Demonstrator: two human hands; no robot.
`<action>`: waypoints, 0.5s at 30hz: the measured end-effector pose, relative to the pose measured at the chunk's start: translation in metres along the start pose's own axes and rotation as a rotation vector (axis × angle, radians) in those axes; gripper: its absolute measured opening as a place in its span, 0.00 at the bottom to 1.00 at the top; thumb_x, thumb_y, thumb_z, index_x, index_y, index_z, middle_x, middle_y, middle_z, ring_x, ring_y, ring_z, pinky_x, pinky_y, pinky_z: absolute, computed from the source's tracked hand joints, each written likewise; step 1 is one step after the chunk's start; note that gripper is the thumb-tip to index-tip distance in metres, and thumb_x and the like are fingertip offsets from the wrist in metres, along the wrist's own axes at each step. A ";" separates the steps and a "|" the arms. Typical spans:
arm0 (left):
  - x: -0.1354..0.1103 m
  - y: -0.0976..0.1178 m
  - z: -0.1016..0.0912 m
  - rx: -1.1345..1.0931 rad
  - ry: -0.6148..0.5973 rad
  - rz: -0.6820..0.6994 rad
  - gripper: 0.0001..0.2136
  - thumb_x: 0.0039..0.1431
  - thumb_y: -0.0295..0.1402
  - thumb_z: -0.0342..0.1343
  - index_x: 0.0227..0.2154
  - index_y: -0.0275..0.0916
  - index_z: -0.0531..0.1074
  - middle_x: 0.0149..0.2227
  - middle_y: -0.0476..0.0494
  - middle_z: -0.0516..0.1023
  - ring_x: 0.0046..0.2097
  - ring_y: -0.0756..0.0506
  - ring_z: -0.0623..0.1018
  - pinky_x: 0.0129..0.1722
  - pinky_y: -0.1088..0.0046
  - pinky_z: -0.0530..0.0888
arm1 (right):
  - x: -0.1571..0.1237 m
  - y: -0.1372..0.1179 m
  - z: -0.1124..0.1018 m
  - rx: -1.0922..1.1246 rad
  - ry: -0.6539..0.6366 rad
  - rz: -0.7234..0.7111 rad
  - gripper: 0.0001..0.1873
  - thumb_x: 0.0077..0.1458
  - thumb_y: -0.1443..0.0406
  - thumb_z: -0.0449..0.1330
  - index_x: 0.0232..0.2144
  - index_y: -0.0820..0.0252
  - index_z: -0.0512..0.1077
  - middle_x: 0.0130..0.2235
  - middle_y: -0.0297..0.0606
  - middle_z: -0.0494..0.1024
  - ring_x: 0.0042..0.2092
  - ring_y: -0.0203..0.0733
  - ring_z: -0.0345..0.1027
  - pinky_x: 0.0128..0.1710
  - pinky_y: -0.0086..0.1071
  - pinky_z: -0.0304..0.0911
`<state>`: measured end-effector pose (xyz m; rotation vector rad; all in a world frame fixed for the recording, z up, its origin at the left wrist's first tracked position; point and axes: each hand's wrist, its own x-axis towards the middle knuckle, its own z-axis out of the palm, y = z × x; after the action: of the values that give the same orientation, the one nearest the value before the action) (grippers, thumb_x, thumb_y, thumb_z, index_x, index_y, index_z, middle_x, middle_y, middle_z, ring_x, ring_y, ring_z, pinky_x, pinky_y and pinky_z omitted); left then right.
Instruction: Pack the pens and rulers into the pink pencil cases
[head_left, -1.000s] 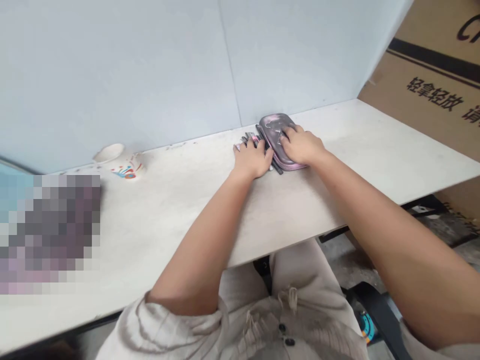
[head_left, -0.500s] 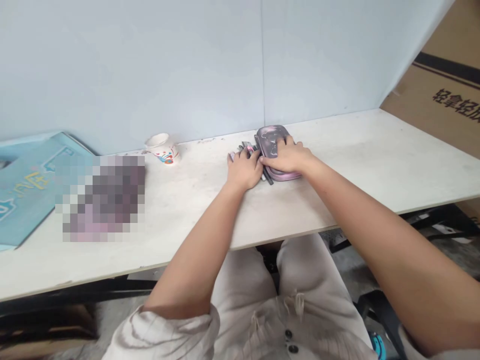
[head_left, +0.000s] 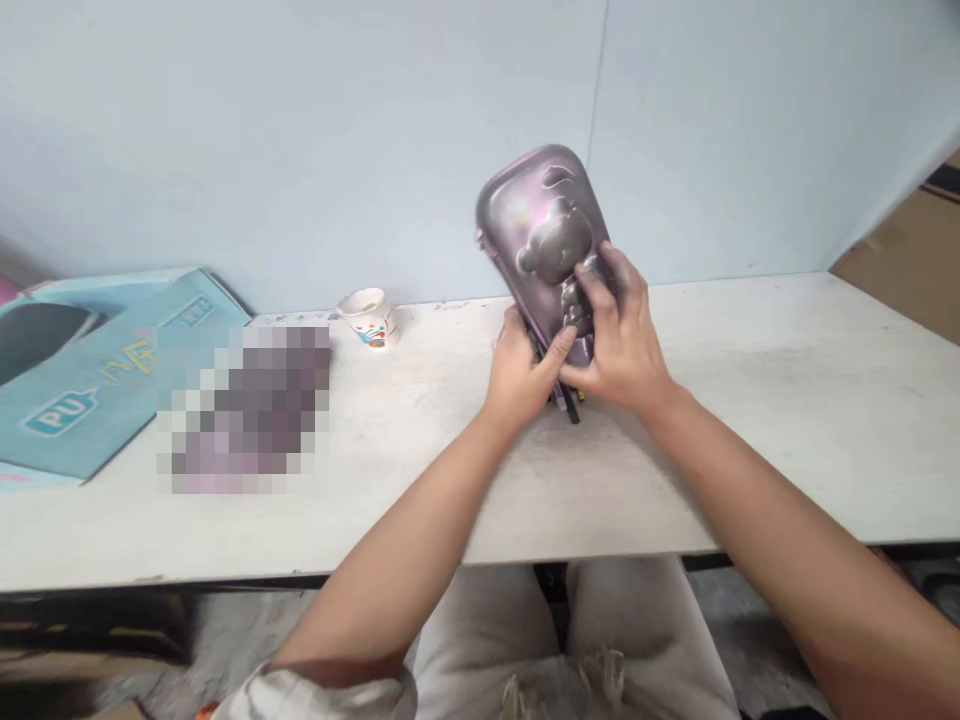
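Observation:
A shiny purple pencil case (head_left: pixel 536 225) with a raised bear on its lid is held upright above the white table (head_left: pixel 750 400), its top end toward the wall. My right hand (head_left: pixel 619 345) grips its lower right part, thumb across the bear. My left hand (head_left: pixel 521 370) is closed on the case's lower left edge, where several dark pens (head_left: pixel 566 405) stick out below my fingers.
A small painted white cup (head_left: pixel 367 317) stands near the wall to the left. A blurred-out patch lies left of centre, and a teal box (head_left: pixel 97 385) beyond it. A cardboard box (head_left: pixel 907 250) stands at the far right.
The case lay flat on the table with both hands on it and the pens. Now both hands have lifted it and tipped it upright. The view has also shifted left.

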<state>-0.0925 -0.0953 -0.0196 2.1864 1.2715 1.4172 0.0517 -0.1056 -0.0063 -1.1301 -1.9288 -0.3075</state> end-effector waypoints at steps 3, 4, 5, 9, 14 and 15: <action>0.002 0.004 -0.013 -0.074 0.236 0.021 0.25 0.55 0.47 0.51 0.51 0.39 0.57 0.46 0.39 0.70 0.48 0.43 0.72 0.48 0.64 0.67 | -0.002 -0.006 0.006 0.091 0.108 -0.137 0.36 0.50 0.53 0.56 0.58 0.48 0.47 0.62 0.43 0.47 0.63 0.58 0.41 0.55 0.59 0.49; 0.004 0.004 -0.019 -0.042 0.293 0.041 0.24 0.55 0.46 0.52 0.50 0.40 0.57 0.45 0.40 0.70 0.48 0.43 0.71 0.48 0.64 0.66 | -0.003 -0.007 0.007 0.114 0.123 -0.146 0.34 0.51 0.54 0.55 0.58 0.48 0.49 0.61 0.44 0.49 0.62 0.57 0.43 0.55 0.58 0.50; 0.006 0.003 -0.024 0.012 0.339 0.061 0.23 0.54 0.45 0.53 0.50 0.40 0.59 0.45 0.41 0.70 0.48 0.43 0.71 0.48 0.64 0.65 | -0.004 -0.006 0.007 0.131 0.136 -0.137 0.32 0.52 0.54 0.55 0.57 0.49 0.50 0.60 0.45 0.51 0.61 0.56 0.46 0.55 0.57 0.51; 0.013 -0.008 -0.039 0.317 0.442 0.088 0.21 0.50 0.41 0.57 0.46 0.40 0.64 0.41 0.42 0.69 0.47 0.42 0.68 0.49 0.61 0.63 | -0.007 0.001 0.005 0.153 0.229 0.002 0.26 0.53 0.57 0.55 0.54 0.53 0.55 0.55 0.47 0.55 0.57 0.54 0.52 0.54 0.54 0.54; 0.009 -0.022 -0.033 0.586 0.312 0.131 0.19 0.49 0.36 0.57 0.46 0.42 0.68 0.41 0.42 0.68 0.46 0.41 0.68 0.54 0.56 0.55 | -0.011 0.007 0.000 0.157 0.332 0.103 0.21 0.51 0.59 0.57 0.47 0.56 0.60 0.51 0.47 0.58 0.54 0.52 0.56 0.51 0.52 0.56; 0.008 -0.022 -0.032 0.603 0.286 0.144 0.19 0.49 0.35 0.56 0.46 0.42 0.68 0.41 0.41 0.68 0.47 0.41 0.67 0.55 0.55 0.53 | -0.012 0.008 0.000 0.154 0.342 0.115 0.20 0.51 0.58 0.57 0.45 0.56 0.61 0.50 0.47 0.58 0.53 0.52 0.56 0.51 0.51 0.56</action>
<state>-0.1296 -0.0832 -0.0121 2.5518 1.8774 1.6019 0.0603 -0.1084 -0.0170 -1.0097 -1.5541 -0.2656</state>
